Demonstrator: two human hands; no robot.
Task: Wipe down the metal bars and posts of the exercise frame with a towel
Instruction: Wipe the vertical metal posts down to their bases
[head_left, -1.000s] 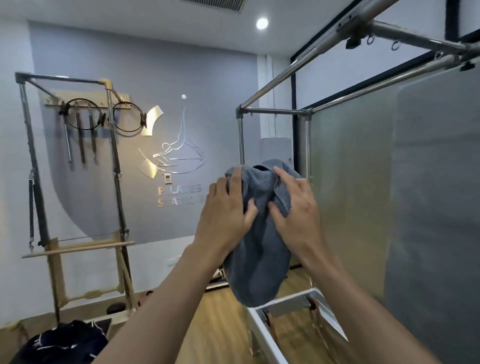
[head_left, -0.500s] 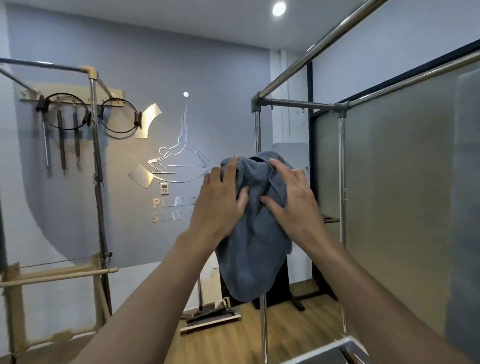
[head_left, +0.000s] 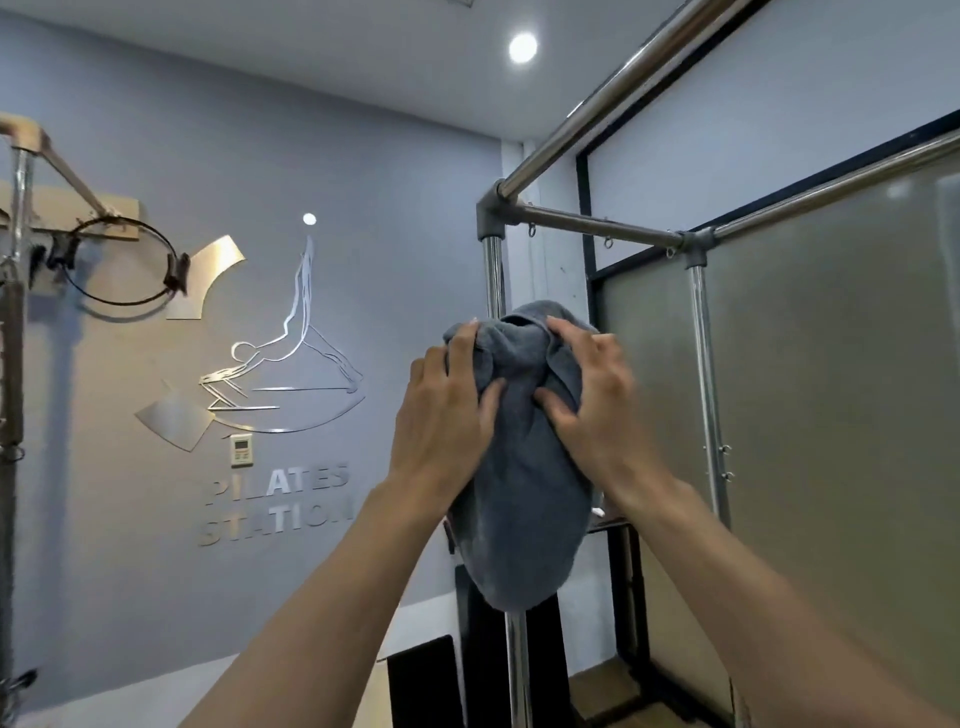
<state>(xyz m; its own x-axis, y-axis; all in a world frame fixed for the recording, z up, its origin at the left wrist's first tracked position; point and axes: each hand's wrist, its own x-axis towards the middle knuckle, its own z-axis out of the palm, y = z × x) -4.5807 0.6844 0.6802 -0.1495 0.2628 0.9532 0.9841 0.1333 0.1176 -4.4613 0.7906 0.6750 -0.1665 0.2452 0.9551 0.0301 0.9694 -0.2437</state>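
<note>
Head view: two forearms reach up to a grey towel (head_left: 519, 493), bunched around the near upright post (head_left: 492, 275) of the exercise frame. The left hand (head_left: 447, 415) clasps its left side, fingers curled over the top and thumb pressed into the cloth. The right hand (head_left: 597, 410) clasps the right side likewise. The post seems fully wrapped, though the cloth hides it. Above, a corner fitting (head_left: 491, 213) joins the post to a cross bar (head_left: 597, 227) and a long top bar (head_left: 623, 93). Beyond stand a second post (head_left: 704, 364), a frosted panel (head_left: 831, 389), and, farther left, a wall logo (head_left: 280, 364).
</note>
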